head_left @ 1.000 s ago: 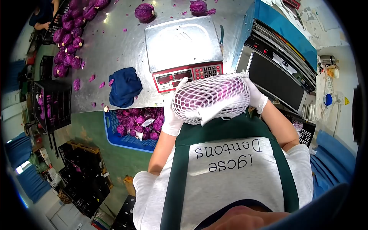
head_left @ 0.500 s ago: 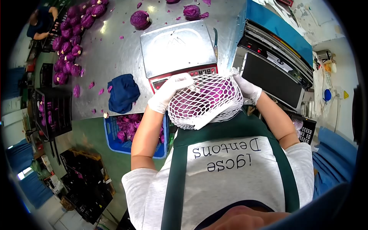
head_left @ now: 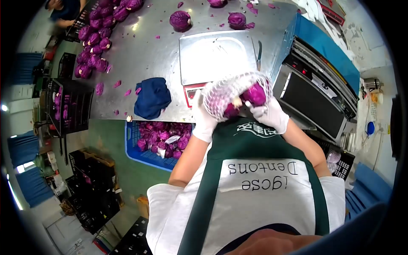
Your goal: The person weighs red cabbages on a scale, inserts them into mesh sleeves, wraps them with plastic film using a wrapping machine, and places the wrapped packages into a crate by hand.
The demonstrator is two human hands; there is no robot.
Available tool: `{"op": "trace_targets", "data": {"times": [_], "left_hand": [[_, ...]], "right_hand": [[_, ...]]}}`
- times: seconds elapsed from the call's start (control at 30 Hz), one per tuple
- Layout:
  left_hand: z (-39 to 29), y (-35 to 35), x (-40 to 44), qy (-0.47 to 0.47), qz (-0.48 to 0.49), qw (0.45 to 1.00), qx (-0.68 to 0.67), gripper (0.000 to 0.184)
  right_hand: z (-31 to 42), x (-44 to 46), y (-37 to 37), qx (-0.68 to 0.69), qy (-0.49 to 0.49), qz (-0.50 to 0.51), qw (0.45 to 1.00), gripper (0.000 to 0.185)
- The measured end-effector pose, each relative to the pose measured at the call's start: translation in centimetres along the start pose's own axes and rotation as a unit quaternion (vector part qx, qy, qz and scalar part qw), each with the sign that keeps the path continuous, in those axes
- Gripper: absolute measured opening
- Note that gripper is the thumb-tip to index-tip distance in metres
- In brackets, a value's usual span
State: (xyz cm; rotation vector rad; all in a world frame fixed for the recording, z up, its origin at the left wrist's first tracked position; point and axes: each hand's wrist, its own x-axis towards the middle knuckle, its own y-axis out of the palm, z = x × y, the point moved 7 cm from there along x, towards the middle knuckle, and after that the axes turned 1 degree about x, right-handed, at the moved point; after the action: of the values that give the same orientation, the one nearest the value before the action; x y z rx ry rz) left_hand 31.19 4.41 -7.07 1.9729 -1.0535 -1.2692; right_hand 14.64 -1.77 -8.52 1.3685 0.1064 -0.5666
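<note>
A white mesh net bag (head_left: 225, 87) with purple cabbages (head_left: 255, 94) in it is held up in front of my apron, past the near edge of the table. On the bag's left side, my gloved left hand (head_left: 204, 112) is wrapped round the netting. My gloved right hand (head_left: 272, 115) grips the right side with curled fingers, beside the bare-looking cabbage. Between the hands a pale cut stem shows. Just beyond the bag is a scale (head_left: 219, 59) with a metal pan and red body, its front partly hidden by the bag.
Purple cabbages (head_left: 95, 38) are piled at the table's left, by another person (head_left: 63, 12). A dark blue cloth (head_left: 152, 97) lies near the edge. Below stands a blue crate (head_left: 146, 159) of cabbage trimmings. Right of the scale are a knife (head_left: 259, 55) and a blue-topped machine (head_left: 325, 59).
The bag has been turned, so its cabbages and a stem now face me. My right hand has moved from its upper corner to its lower right. The view has shifted left.
</note>
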Motion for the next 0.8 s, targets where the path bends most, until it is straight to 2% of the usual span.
{"op": "trace_targets", "data": {"times": [0.03, 0.07, 0.1, 0.13, 0.17, 0.2, 0.23, 0.27, 0.3, 0.33, 0.4, 0.43, 0.53, 0.57, 0.6, 0.67, 0.7, 0.73, 0.8], "left_hand": [[-1.6, 1.3, 1.0, 0.079, 0.064, 0.987, 0.127, 0.054], [-2.2, 2.2, 2.1, 0.094, 0.087, 0.987, 0.092, 0.053], [-3.0, 3.6, 3.0, 0.108, 0.110, 0.986, 0.056, 0.052], [-3.9, 3.8, 3.9, 0.190, 0.083, 0.967, 0.145, 0.049], [-4.7, 3.5, 5.3, 0.240, 0.059, 0.943, 0.222, 0.049], [-5.6, 2.6, 6.9, 0.290, 0.033, 0.910, 0.296, 0.049], [-6.1, 1.3, 8.6, 0.292, 0.011, 0.879, 0.377, 0.050], [-6.7, 0.9, 8.9, 0.313, -0.016, 0.880, 0.358, 0.053], [-7.3, 1.9, 8.7, 0.318, -0.011, 0.859, 0.400, 0.055], [-7.7, 2.6, 8.3, 0.320, -0.007, 0.838, 0.442, 0.058], [-8.0, 4.6, 6.6, 0.335, -0.004, 0.797, 0.503, 0.070], [-8.4, 4.6, 6.7, 0.347, 0.001, 0.764, 0.544, 0.070], [-9.7, 4.1, 7.4, 0.386, -0.011, 0.627, 0.676, 0.066], [-9.9, 4.1, 7.5, 0.395, -0.017, 0.571, 0.720, 0.064], [-10.3, 4.6, 7.6, 0.370, -0.006, 0.589, 0.718, 0.062], [-11.0, 6.4, 8.0, 0.318, 0.019, 0.620, 0.717, 0.059], [-11.1, 6.3, 9.6, 0.259, 0.016, 0.652, 0.713, 0.061], [-11.2, 7.2, 10.4, 0.284, 0.006, 0.637, 0.717, 0.063], [-11.1, 10.6, 10.1, 0.394, 0.021, 0.528, 0.752, 0.050]], "right_hand": [[1.2, 0.9, -0.2, -0.107, -0.058, -0.023, 0.992, 0.038], [2.5, 1.7, -0.4, -0.208, -0.110, -0.056, 0.970, 0.041], [2.5, 3.0, -0.5, -0.044, -0.055, -0.076, 0.995, 0.048], [2.0, 4.2, -0.4, 0.123, 0.006, -0.087, 0.989, 0.055], [2.3, 5.4, -0.3, 0.113, 0.001, -0.072, 0.991, 0.062], [3.1, 6.7, -0.6, 0.082, -0.013, -0.116, 0.990, 0.060], [3.4, 7.2, -0.3, 0.038, -0.043, -0.131, 0.990, 0.061], [4.1, 7.6, 0.0, -0.005, -0.075, -0.144, 0.987, 0.063], [4.0, 7.9, -0.5, -0.005, -0.039, -0.159, 0.987, 0.063], [4.2, 7.6, -0.6, -0.029, -0.012, -0.130, 0.991, 0.060], [5.2, 6.4, -2.0, -0.137, 0.003, -0.203, 0.970, 0.056], [5.7, 5.2, -2.3, -0.174, -0.014, -0.269, 0.947, 0.047], [8.2, 2.4, -2.3, -0.259, -0.070, -0.310, 0.912, 0.039], [10.1, 2.4, -1.5, -0.307, -0.161, -0.288, 0.893, 0.036], [12.4, 2.5, -0.8, -0.395, -0.259, -0.339, 0.814, 0.046], [14.9, 4.1, 1.9, -0.460, -0.387, -0.306, 0.738, 0.065], [15.2, 5.3, 2.7, -0.499, -0.376, -0.288, 0.726, 0.063], [15.5, 6.6, 3.6, -0.538, -0.364, -0.269, 0.712, 0.061], [15.5, 8.5, 5.2, -0.616, -0.337, -0.225, 0.675, 0.058]]}}
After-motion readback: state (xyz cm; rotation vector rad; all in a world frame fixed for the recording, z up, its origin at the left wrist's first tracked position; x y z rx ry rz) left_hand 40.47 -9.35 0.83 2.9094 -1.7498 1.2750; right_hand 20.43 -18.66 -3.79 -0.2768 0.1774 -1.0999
